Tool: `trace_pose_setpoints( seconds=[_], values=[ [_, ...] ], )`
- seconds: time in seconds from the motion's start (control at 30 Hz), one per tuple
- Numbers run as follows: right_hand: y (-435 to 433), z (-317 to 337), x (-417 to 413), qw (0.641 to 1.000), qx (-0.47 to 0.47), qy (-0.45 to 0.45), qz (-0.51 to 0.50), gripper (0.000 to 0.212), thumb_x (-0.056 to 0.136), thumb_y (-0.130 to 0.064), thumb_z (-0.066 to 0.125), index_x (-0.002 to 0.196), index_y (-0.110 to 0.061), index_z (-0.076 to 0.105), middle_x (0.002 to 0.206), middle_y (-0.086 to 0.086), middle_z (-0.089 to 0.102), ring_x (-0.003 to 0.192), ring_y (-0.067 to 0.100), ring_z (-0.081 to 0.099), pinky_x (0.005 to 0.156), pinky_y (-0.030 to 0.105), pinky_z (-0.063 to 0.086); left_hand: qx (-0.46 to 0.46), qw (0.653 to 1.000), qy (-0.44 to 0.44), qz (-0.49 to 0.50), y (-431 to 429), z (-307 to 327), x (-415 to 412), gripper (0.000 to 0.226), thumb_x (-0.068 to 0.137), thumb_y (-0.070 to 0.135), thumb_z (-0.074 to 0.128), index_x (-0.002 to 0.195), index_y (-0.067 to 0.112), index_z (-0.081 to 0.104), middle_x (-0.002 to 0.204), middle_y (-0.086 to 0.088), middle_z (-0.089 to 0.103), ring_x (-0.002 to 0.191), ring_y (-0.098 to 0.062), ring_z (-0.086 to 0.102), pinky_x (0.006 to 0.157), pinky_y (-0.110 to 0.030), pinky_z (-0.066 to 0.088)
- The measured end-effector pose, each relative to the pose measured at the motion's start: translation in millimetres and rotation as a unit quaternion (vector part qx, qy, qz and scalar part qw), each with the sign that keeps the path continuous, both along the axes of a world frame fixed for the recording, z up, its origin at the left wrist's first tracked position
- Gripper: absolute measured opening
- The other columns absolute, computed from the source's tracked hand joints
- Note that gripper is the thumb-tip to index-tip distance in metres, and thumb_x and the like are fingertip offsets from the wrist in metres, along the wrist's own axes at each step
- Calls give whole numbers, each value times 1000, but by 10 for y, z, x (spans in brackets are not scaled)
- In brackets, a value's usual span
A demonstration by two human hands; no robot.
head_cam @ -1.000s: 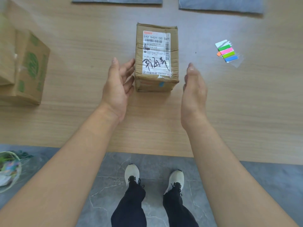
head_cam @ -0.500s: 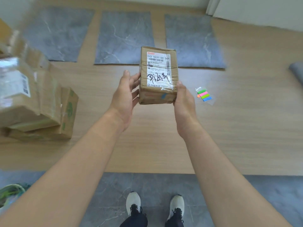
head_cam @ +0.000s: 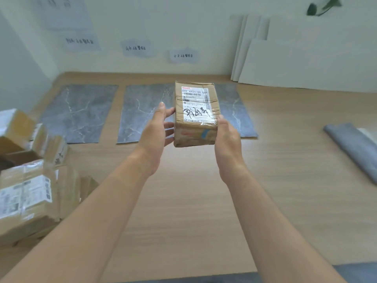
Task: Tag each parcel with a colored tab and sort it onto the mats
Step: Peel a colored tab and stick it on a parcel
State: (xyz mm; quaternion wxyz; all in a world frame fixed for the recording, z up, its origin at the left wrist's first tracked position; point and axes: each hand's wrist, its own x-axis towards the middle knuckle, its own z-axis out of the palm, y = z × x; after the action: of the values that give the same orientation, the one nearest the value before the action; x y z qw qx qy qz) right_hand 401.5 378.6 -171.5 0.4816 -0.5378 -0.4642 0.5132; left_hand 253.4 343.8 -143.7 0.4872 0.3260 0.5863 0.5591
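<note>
Currently the parcel [head_cam: 194,113] is off the desk [head_cam: 204,201], held in the air in front of the row of grey mats. In this view it overlaps the gap between the middle mat [head_cam: 142,111] and the right mat [head_cam: 234,111]; the left mat [head_cam: 77,113] is well apart. Small corrugated carton, creased at the corners, taped. Reads as stiff enough to take a side squeeze without caving, and probably light, since the hold shows no strain. Clear tape over the shipping label [head_cam: 193,94] looks glossy, likely slick; the bare cardboard of the long sides is the better purchase. A blue tab [head_cam: 205,133] sits low on the near end face; keep skin off it, it could peel. Left hand [head_cam: 155,131]: fingers nearly straight and spread, tips pressed to the left side wall, thumb raised clear of the box. Right hand [head_cam: 226,137]: thumb laid at the near right top edge, palm against the right side; fingers hidden behind the carton, presumably wrapped beneath. Both forearms reach forward, label side up. Outward: stack of other parcels [head_cam: 26,180] at far left on the desk, blurred; grey cloth [head_cam: 353,146] at right; paper signs [head_cam: 135,48] on the wall behind the mats, text unreadable.
</note>
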Motion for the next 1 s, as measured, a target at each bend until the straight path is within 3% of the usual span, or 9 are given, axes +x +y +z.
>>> trace_pose_setpoints(
  seconds=[0.13,0.3,0.47,0.63,0.7,0.83,1.0],
  values=[
    [426,-136,127,1000,-10,-4,2,35,108,-40,38,102,-27,70,95,-17,74,88,-4,66,71,15,46,-13,1000,0,-7,438,-144,131,52,105,55,29,129,27,65,119,-12,66,109,-22,66,102,-38,50],
    [1141,-479,303,1000,-20,1,12,35,109,-37,38,110,-24,70,100,-16,75,93,-3,67,76,17,46,-35,999,-15,10,1173,-438,357,50,105,53,30,129,26,64,106,-6,67,98,-19,66,92,-34,52],
    [1958,-764,482,998,-52,-6,36,34,108,-37,40,118,-24,70,108,-14,75,97,-5,66,78,17,44,-72,997,-17,32,1917,-736,528,49,104,54,31,130,27,62,107,2,70,115,-15,63,106,-38,47],
    [2680,-927,538,996,-67,-33,45,25,106,-33,45,118,-25,66,105,-16,71,92,-9,63,70,8,45,-97,995,-11,38,2533,-961,510,46,104,55,29,105,31,68,87,17,76,111,-10,63,102,-36,46],
    [2900,-970,518,995,-73,-40,55,25,105,-33,45,118,-26,65,106,-14,72,97,-4,64,75,14,45,-111,993,-9,33,2734,-1025,472,46,104,57,28,106,33,67,99,14,73,113,-13,61,106,-39,45],
    [3306,-1066,398,993,-88,-43,66,24,106,-33,45,119,-27,64,106,-15,71,94,-7,64,71,12,44,-133,991,1,20,3113,-1179,330,53,101,62,28,130,31,61,126,8,63,121,-18,57,111,-44,41],
    [3766,-1281,171,992,-110,-47,50,23,100,-39,49,116,-31,63,117,-5,67,105,7,63,79,23,45,-154,988,-8,-4,3636,-1436,140,45,102,61,27,126,37,57,127,12,61,121,-21,57,113,-45,38]
  ],
)
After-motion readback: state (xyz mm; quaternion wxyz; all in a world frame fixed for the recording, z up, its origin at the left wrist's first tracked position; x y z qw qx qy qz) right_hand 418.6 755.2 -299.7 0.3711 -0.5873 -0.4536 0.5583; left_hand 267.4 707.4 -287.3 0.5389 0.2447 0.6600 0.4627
